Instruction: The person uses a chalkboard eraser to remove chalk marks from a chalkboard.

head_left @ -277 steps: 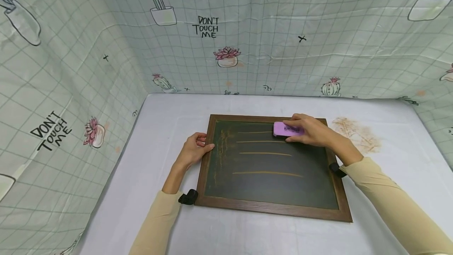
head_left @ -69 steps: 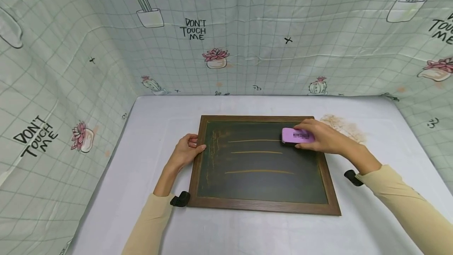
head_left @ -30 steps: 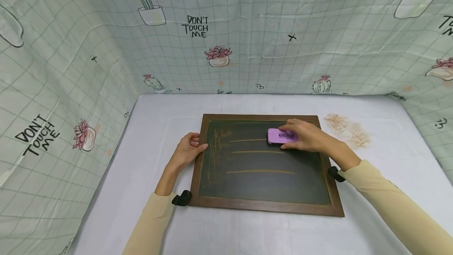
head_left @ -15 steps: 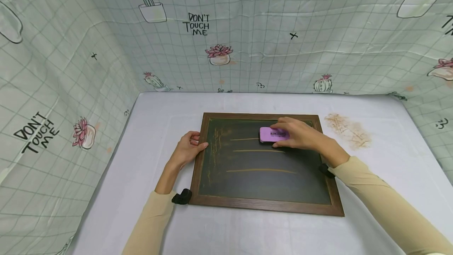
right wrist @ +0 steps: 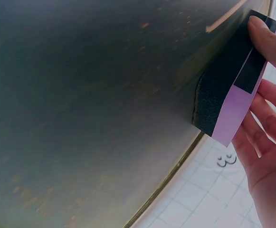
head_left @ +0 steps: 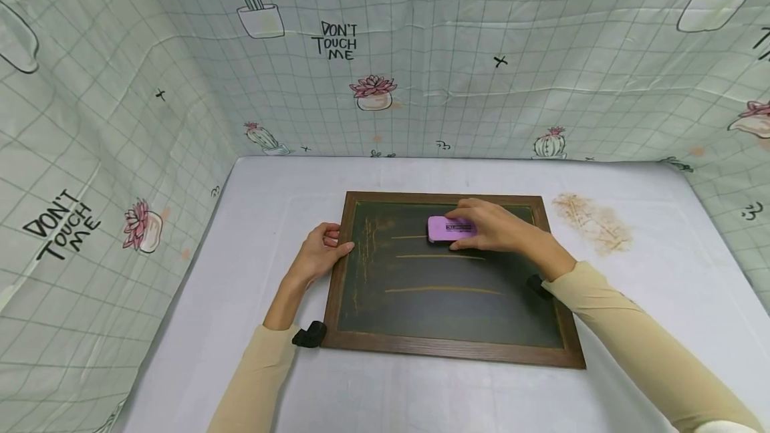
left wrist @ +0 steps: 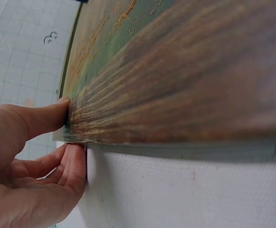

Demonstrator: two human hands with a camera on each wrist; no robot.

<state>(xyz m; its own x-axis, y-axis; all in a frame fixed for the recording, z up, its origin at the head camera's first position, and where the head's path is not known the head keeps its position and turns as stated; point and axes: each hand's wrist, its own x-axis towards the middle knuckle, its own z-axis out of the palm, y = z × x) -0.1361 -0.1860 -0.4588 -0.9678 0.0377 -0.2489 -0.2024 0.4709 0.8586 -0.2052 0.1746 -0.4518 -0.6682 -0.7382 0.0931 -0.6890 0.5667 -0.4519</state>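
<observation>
A wood-framed chalkboard (head_left: 445,323) lies on the table. My left hand (head_left: 315,256) grips its left frame edge, thumb on top; in the left wrist view, the fingers (left wrist: 76,166) sit at the edge below the thumb. My right hand (head_left: 502,227) holds a purple chalkboard eraser (head_left: 442,228) between thumb and fingers, over the board's upper middle. Its dark felt (right wrist: 218,90) faces the board in the right wrist view. A short yellow chalk line (head_left: 408,237) runs up to the eraser's left end. Two longer chalk lines (head_left: 442,290) lie lower down.
Rough chalk scribbles (head_left: 367,249) mark the board's left side. A brownish powder stain (head_left: 592,219) spreads on the white table (head_left: 433,393) right of the board. Patterned cloth walls (head_left: 457,85) stand behind and at the sides.
The right hand has slid the eraser leftward along the upper line, shortening it from the right. A line above, seen earliest, is gone. The left hand keeps its hold on the frame.
</observation>
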